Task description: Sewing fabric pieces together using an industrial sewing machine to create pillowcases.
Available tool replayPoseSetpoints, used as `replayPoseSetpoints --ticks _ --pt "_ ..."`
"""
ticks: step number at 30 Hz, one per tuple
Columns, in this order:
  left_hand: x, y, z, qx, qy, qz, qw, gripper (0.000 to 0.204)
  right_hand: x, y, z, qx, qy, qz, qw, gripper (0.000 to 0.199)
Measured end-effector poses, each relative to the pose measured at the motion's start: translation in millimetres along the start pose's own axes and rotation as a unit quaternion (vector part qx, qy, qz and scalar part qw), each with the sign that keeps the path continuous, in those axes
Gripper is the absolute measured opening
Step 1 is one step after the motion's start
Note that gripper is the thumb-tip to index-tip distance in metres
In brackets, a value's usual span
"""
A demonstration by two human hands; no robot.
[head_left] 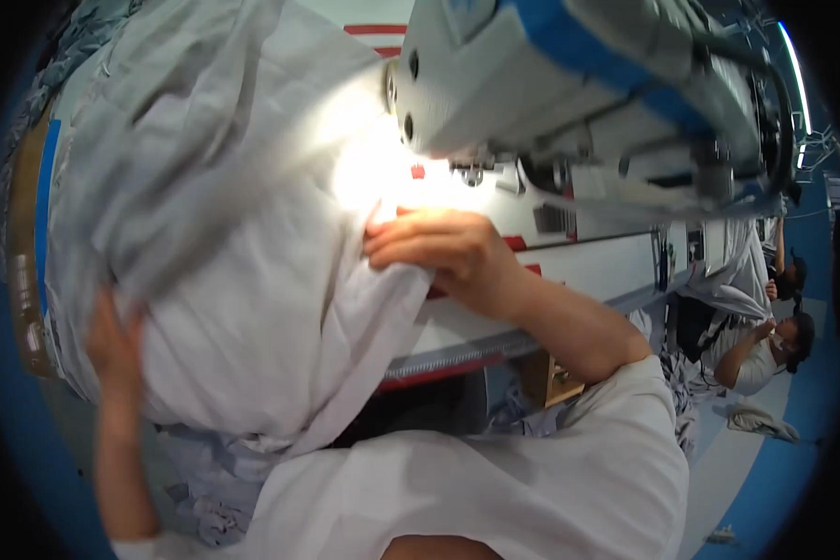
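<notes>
Wearer's white shirt point(495, 476) fills the bottom edge. Industrial sewing machine point(579, 93), white with blue trim, takes the upper right and blocks the tabletop behind it. Glare by the needle area washes out part of the cloth. Right forearm crosses the front edge of the white worktable point(607, 266). Wooden box point(553, 381) below the table; fabric heap point(686, 397) beyond the right sleeve, bundled cloth point(75, 42) at upper left. Two co-workers off right, the nearer one point(756, 359) in a light top.

White cloth point(243, 317) spreads over the left half of the table, left of the machine, hanging off the near edge: large, wrinkled, loosely folded, blurred at upper left. Left hand point(117, 350) is on its left side, motion-blurred; can't tell if gripping. Right hand point(443, 247) has bent fingers over its right edge, near the glare; thumb mostly hidden, can't confirm a pinch.
</notes>
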State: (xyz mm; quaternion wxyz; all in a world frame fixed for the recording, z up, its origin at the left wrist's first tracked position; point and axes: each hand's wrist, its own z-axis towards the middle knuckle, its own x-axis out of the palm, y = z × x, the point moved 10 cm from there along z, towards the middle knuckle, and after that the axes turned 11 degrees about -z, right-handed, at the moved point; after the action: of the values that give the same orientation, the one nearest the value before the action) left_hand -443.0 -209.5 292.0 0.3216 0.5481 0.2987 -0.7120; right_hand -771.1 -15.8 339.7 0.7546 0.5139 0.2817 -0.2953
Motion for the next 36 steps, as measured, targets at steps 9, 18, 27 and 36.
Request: replayPoseSetpoints --ticks 9,18,27,36 --pt "66.4 -34.0 292.6 0.112 -0.111 -0.114 0.981 0.041 10.3 -9.7 -53.4 0.248 -0.293 0.42 0.822 0.033" --pt "19.4 -113.8 202.0 0.128 0.021 -0.242 0.961 0.058 102.9 118.9 -24.9 0.127 0.088 0.311 0.938 0.042" --pt "-32.9 -38.9 23.3 0.042 -0.004 -0.263 0.964 0.059 240.4 110.6 -223.0 0.452 0.209 0.421 0.758 0.057" --pt "-15.4 -323.9 -146.4 0.221 0.245 -0.236 0.914 0.024 182.9 139.7 -193.9 0.109 0.188 -0.009 0.976 0.014"
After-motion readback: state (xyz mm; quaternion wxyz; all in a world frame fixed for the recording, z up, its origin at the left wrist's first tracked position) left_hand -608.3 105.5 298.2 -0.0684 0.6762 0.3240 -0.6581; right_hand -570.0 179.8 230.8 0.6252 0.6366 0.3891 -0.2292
